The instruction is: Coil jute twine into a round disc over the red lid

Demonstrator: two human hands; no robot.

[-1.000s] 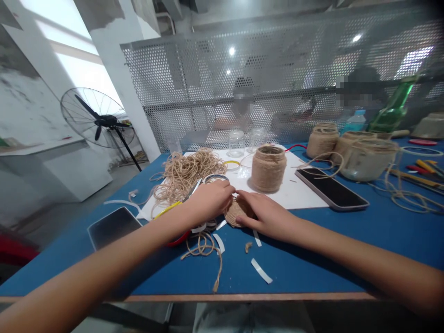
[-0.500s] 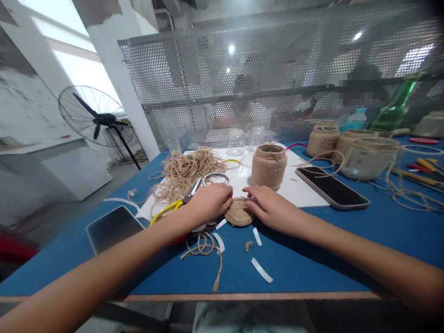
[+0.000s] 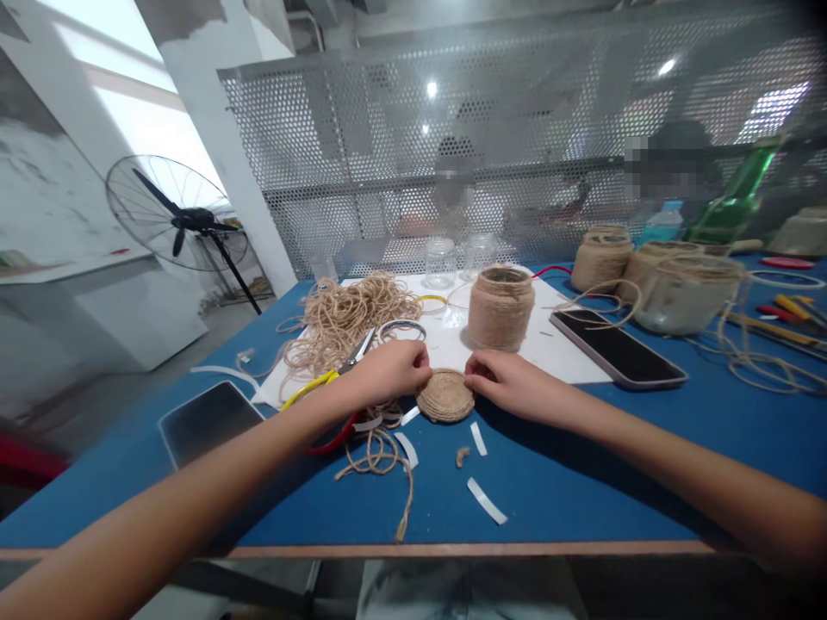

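Note:
A round coiled jute coaster [image 3: 445,396] lies on the blue table between my hands. My left hand [image 3: 406,368] is closed in a pinch at its left rim. On the opposite rim, the fingertips of my right hand [image 3: 497,377] are pinched together, the thumb against the edge. Just behind stands a twine-wrapped jar [image 3: 501,308] on white paper. Scissors with yellow handles [image 3: 310,387] lie partly under my left forearm, blades pointing away. Loose twine [image 3: 378,456] and several white paper strips [image 3: 487,501] lie around the coaster.
A tangled twine heap [image 3: 355,314] sits back left, tape rolls [image 3: 401,332] beside it. Phones lie left [image 3: 210,422] and right [image 3: 617,349]. Glass jars [image 3: 440,263], more wrapped jars [image 3: 602,260] and a green bottle [image 3: 736,194] stand near the perforated metal screen [image 3: 388,155].
My right hand has shifted from over the coaster's top to its right edge, fingers drawn together. My left hand has moved slightly left, exposing more of the coaster.

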